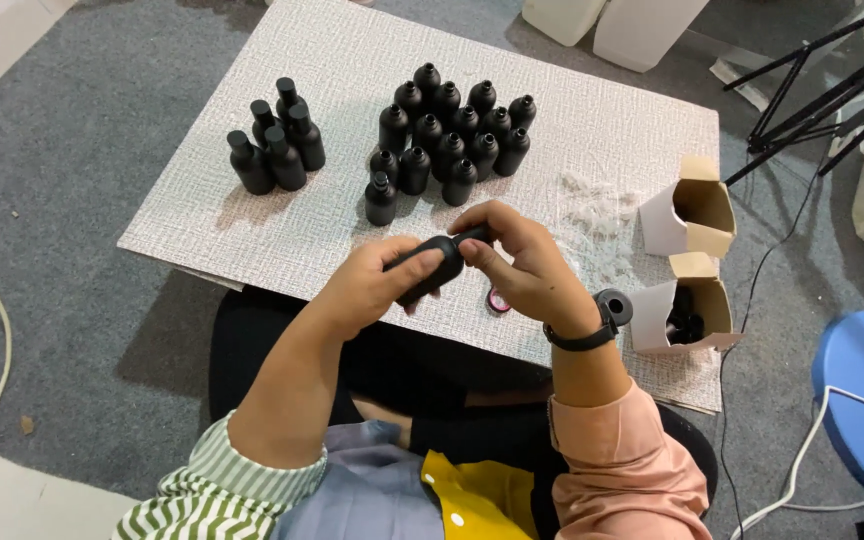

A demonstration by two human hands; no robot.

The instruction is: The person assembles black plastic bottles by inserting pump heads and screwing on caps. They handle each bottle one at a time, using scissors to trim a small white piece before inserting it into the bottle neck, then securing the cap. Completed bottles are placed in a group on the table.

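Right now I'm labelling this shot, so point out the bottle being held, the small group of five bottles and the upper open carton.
held black bottle (432,268): head view, on its body between the hands.
group of five bottles (277,150): head view, on a middle bottle.
upper open carton (664,228): head view, on its white side wall.

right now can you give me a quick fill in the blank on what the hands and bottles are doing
1. The left hand holds a ____ bottle.
2. The right hand pinches that bottle's ____ end.
3. The smaller group of bottles stands to the ____ of the larger group.

Missing words: black; top; left
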